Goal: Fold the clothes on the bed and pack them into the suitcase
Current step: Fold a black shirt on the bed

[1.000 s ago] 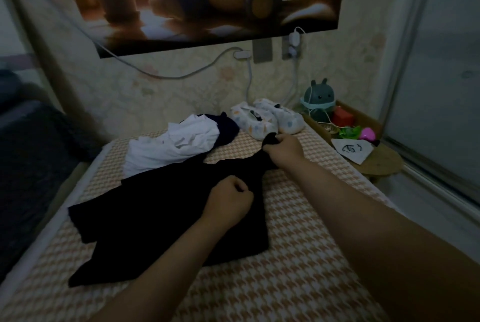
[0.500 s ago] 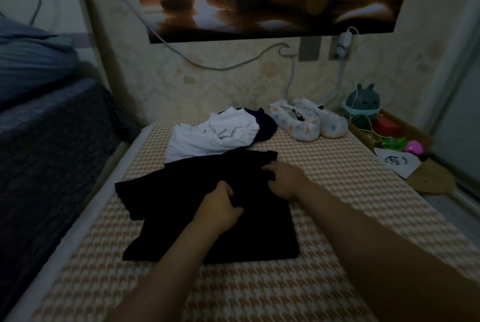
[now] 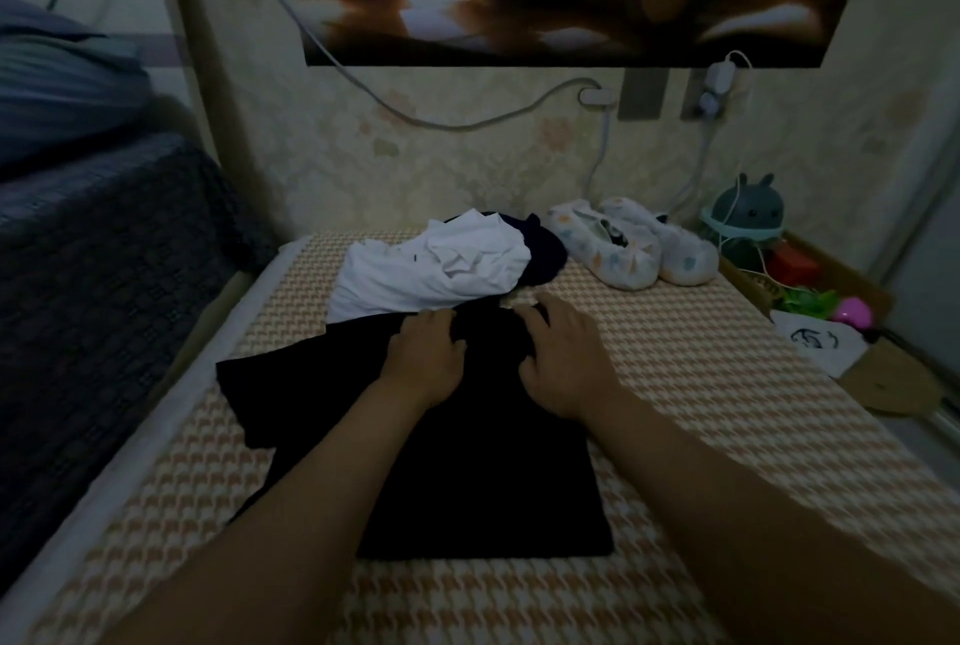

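Observation:
A black T-shirt [image 3: 467, 478] lies flat on the houndstooth-patterned bed [image 3: 701, 384], its right side folded in and its left sleeve sticking out to the left. My left hand [image 3: 428, 350] and my right hand [image 3: 563, 358] both rest palm down on the shirt's upper edge, fingers spread and fairly straight. Behind them lies a crumpled white garment [image 3: 431, 265] with a dark navy one [image 3: 543, 254] partly under it. No suitcase is in view.
A pair of pale patterned slippers [image 3: 631, 246] sits at the head of the bed. A low wooden side table [image 3: 831, 311] to the right carries a rabbit-shaped lamp [image 3: 745, 215], small toys and a paper. A dark quilted bed [image 3: 78, 280] stands to the left.
My right hand has folded the shirt's right sleeve inward and let go of it. Both hands have moved to the shirt's top edge and flattened onto it.

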`<state>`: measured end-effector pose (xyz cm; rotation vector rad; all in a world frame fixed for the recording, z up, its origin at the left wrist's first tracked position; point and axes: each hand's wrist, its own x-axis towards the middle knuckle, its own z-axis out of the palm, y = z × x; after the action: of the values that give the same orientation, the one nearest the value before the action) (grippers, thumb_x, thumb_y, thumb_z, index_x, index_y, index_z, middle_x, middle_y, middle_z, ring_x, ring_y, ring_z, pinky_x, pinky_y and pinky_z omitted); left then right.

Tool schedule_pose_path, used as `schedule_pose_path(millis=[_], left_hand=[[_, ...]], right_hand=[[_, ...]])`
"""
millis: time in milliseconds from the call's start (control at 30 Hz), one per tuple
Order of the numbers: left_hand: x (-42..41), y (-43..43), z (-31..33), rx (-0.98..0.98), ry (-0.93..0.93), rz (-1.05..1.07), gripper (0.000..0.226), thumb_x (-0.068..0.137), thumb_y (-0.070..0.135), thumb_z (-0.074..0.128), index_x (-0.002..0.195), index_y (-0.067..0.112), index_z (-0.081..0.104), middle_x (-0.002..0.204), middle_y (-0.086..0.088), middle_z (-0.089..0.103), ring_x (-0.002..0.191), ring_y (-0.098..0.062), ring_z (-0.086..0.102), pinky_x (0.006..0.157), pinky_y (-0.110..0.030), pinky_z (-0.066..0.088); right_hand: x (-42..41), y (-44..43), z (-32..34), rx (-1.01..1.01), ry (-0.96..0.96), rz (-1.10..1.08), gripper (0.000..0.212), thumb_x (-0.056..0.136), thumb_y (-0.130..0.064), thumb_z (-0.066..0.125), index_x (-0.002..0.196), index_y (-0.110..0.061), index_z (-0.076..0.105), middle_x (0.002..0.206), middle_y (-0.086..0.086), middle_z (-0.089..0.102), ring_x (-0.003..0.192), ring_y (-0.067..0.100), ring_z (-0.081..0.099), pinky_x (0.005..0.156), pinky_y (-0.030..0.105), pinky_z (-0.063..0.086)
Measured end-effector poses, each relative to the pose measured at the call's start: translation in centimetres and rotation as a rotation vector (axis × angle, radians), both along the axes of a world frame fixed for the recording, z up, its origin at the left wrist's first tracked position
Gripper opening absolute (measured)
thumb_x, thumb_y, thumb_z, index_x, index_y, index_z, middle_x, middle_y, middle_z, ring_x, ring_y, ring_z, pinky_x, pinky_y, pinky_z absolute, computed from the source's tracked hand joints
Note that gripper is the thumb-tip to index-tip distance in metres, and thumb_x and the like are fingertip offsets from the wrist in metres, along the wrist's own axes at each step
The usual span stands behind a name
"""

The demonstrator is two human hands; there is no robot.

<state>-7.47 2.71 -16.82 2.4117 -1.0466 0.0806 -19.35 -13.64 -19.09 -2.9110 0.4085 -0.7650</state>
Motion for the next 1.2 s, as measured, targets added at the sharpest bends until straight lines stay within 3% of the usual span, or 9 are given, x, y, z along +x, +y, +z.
schedule_pose_path(millis=[100, 200, 367, 500, 633, 767, 933, 1067, 1200], left_hand=[[1.4, -2.7, -0.4, 0.046, 0.062, -0.174, 0.070, 0.085, 0.045, 0.055, 0.148, 0.021, 0.033, 0.149, -0.005, 0.041, 0.136, -0.025, 0.037, 0.110, -0.043, 0.035], [1.9, -5.6, 0.3, 0.016, 0.085, -0.251, 0.064, 0.078, 0.055, 0.060, 0.132, 0.020, 0.057, 0.130, -0.005, 0.060, 0.118, -0.022, 0.055, 0.099, -0.039, 0.046], [3.5, -7.4, 1.0, -0.091, -0.166, -0.131, 0.020, 0.094, 0.020, 0.057, 0.094, 0.004, 0.068, 0.097, -0.012, 0.064, 0.085, -0.027, 0.062, 0.069, -0.030, 0.044], [5.2, -5.8, 0.1, -0.025, -0.386, -0.055, 0.005, 0.091, 0.006, 0.057, 0.090, 0.002, 0.058, 0.098, -0.019, 0.053, 0.076, -0.034, 0.056, 0.057, -0.040, 0.042], [3.8, -4.4, 0.4, -0.150, -0.449, 0.028, 0.013, 0.084, 0.012, 0.065, 0.092, 0.006, 0.057, 0.092, -0.016, 0.053, 0.078, -0.032, 0.053, 0.057, -0.039, 0.045], [2.3, -0.2, -1.1, -0.223, -0.482, 0.078, 0.019, 0.087, 0.029, 0.053, 0.086, 0.010, 0.050, 0.086, -0.011, 0.049, 0.078, -0.029, 0.050, 0.059, -0.036, 0.041], [1.3, 2.6, -2.7, 0.064, -0.023, 0.330, 0.064, 0.091, 0.059, 0.047, 0.128, 0.007, 0.049, 0.123, -0.013, 0.053, 0.115, -0.032, 0.047, 0.091, -0.041, 0.045], [1.2, 1.7, -1.4, -0.237, 0.274, 0.239, 0.034, 0.091, 0.034, 0.060, 0.115, 0.010, 0.054, 0.110, -0.003, 0.058, 0.103, -0.022, 0.056, 0.081, -0.028, 0.045], [1.2, 1.5, -0.7, -0.337, 0.240, 0.225, 0.006, 0.095, 0.014, 0.053, 0.095, 0.008, 0.053, 0.091, -0.006, 0.060, 0.083, -0.017, 0.056, 0.069, -0.025, 0.039]], right_hand=[[0.4, -0.6, -0.3, 0.153, 0.091, -0.026, 0.084, 0.079, -0.031, 0.048, 0.154, -0.021, 0.011, 0.159, 0.009, 0.015, 0.144, 0.027, 0.017, 0.114, 0.053, 0.020], [0.9, -1.9, -0.3, 0.280, 0.173, -0.078, 0.095, 0.077, -0.033, 0.053, 0.153, -0.024, -0.004, 0.160, 0.007, 0.003, 0.146, 0.027, 0.007, 0.117, 0.054, 0.012], [1.3, -2.2, -1.2, 0.277, 0.132, -0.103, 0.088, 0.084, -0.030, 0.050, 0.154, -0.021, -0.003, 0.160, 0.010, 0.006, 0.146, 0.030, 0.011, 0.116, 0.051, 0.016], [1.6, -2.0, -0.7, 0.054, -0.026, 0.104, 0.073, 0.079, -0.024, 0.032, 0.152, -0.018, 0.027, 0.157, 0.013, 0.024, 0.142, 0.031, 0.027, 0.109, 0.050, 0.028], [1.9, -2.8, -0.9, 0.093, 0.348, 0.093, 0.056, 0.098, -0.027, 0.024, 0.154, -0.023, 0.021, 0.161, 0.003, 0.014, 0.147, 0.021, 0.014, 0.117, 0.046, 0.016], [1.9, -2.9, -0.6, 0.187, 0.481, 0.004, 0.054, 0.103, -0.030, 0.024, 0.155, -0.027, 0.012, 0.162, -0.004, 0.004, 0.148, 0.019, 0.010, 0.118, 0.047, 0.010], [1.9, -0.9, 0.2, 0.094, 0.503, -0.086, 0.058, 0.101, -0.033, 0.024, 0.155, -0.018, 0.010, 0.162, 0.007, 0.002, 0.148, 0.028, 0.003, 0.118, 0.051, 0.004], [1.9, 0.3, -0.8, 0.061, 0.288, -0.057, 0.060, 0.096, -0.034, 0.020, 0.153, -0.017, 0.020, 0.160, 0.010, 0.015, 0.147, 0.029, 0.011, 0.117, 0.049, 0.008], [2.1, 0.6, -1.4, 0.086, 0.178, 0.018, 0.063, 0.092, -0.035, 0.018, 0.150, -0.016, 0.032, 0.155, 0.015, 0.029, 0.142, 0.033, 0.027, 0.114, 0.049, 0.022]])
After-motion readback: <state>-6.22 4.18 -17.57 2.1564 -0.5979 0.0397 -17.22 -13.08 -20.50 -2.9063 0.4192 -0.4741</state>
